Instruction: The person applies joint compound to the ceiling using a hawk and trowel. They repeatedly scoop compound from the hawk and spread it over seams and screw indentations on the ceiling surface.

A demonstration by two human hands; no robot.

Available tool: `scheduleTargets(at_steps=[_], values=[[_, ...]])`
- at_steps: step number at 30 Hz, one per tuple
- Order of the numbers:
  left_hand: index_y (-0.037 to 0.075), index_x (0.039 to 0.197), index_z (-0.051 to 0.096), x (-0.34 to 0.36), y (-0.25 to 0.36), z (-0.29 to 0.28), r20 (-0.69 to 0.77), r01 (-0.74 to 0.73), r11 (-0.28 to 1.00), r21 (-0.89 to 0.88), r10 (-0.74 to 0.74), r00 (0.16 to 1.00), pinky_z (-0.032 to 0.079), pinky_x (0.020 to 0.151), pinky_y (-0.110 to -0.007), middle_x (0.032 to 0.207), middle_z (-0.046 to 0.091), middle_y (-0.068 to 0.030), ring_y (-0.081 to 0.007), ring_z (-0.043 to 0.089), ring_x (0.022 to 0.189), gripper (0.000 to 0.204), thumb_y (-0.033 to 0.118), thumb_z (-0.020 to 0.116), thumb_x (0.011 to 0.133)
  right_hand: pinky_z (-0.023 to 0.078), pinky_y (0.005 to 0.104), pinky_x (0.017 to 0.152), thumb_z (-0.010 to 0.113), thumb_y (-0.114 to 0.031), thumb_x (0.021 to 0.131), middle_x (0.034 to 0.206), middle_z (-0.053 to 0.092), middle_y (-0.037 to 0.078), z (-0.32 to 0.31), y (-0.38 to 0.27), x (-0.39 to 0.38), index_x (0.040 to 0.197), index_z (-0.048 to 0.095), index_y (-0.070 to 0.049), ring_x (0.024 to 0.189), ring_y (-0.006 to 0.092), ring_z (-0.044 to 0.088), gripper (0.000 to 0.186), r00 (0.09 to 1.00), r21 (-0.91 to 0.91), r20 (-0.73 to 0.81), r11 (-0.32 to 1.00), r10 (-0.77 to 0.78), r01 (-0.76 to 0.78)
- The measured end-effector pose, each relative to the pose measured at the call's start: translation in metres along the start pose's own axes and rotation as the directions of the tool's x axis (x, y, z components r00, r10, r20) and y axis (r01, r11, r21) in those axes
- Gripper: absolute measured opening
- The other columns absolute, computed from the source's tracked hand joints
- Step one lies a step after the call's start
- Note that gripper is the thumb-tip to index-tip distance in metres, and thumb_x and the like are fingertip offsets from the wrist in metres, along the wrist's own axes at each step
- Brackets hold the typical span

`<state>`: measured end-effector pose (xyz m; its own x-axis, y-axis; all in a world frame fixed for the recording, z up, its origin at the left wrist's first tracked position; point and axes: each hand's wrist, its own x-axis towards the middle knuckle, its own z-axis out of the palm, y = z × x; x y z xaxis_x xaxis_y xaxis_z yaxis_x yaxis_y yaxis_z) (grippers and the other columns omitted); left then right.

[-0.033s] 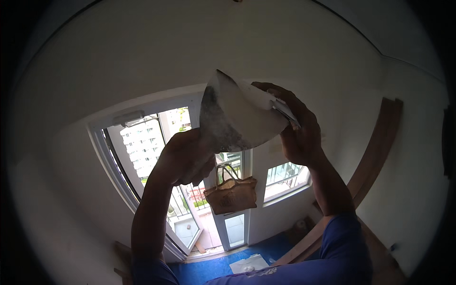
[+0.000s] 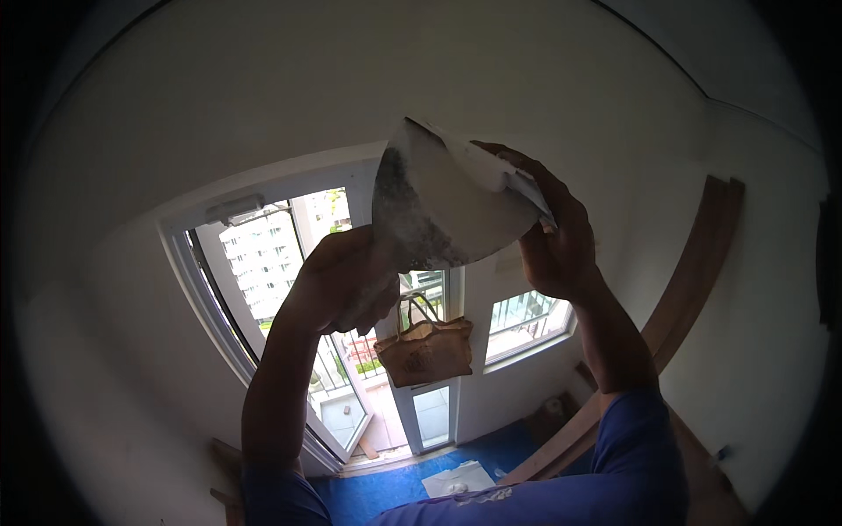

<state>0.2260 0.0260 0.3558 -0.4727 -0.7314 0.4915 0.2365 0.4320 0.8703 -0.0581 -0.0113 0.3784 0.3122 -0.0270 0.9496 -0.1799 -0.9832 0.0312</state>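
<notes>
In front of me, at face height, is a broad, thin grey plastering trowel, smeared with white paste and dark in patches. My left hand is closed at its lower left edge, its fingers curled; the grip is partly hidden behind the blade. Over at the right edge, my right hand curls round a narrow, flat-edged grey tool, thumb below and fingers above. White paste lies between this tool and the broad blade. Shadow keeps the narrow tool's exact kind from showing.
Beyond my arms stand an open glazed door and a small window. A tan bag hangs between them. Long brown boards lean at the right wall. Blue sheeting covers floor below, with a white board on it.
The broad trowel has shifted slightly upward and tilted a little. My right hand moved slightly with it; both grips are the same.
</notes>
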Motion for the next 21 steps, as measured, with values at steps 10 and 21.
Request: scheduleTargets(at_steps=[10, 21], values=[[0.001, 0.101, 0.062, -0.011, -0.009, 0.015, -0.163, -0.008, 0.905, 0.425, 0.085, 0.983, 0.046, 0.045, -0.029, 0.061, 0.058, -0.003, -0.0089, 0.056, 0.049, 0.02, 0.016, 0.051, 0.108, 0.064, 0.0455, 0.091, 0.055, 0.005, 0.098, 0.128, 0.066, 0.02, -0.051, 0.029, -0.021, 0.146, 0.049, -0.007, 0.114, 0.0356, 0.07, 0.05, 0.947, -0.347, 0.098, 0.902, 0.307, -0.257], [0.003, 0.104, 0.064, 0.017, -0.084, 0.006, 0.188, -0.181, -0.083, 0.98, 0.679, 0.709, 0.06, 0.068, -0.04, 0.095, 0.071, -0.0179, -0.0346, 0.072, 0.08, 0.025, -0.001, 0.072, 0.081, 0.068, 0.0423, 0.067, 0.06, -0.001, 0.095, 0.11, 0.07, 0.023, -0.02, -0.009, -0.051, 0.123, 0.059, 0.009, 0.091, 0.0344, 0.076, 0.03, 0.722, 0.876, 0.394, 0.004, 0.568, -0.482]])
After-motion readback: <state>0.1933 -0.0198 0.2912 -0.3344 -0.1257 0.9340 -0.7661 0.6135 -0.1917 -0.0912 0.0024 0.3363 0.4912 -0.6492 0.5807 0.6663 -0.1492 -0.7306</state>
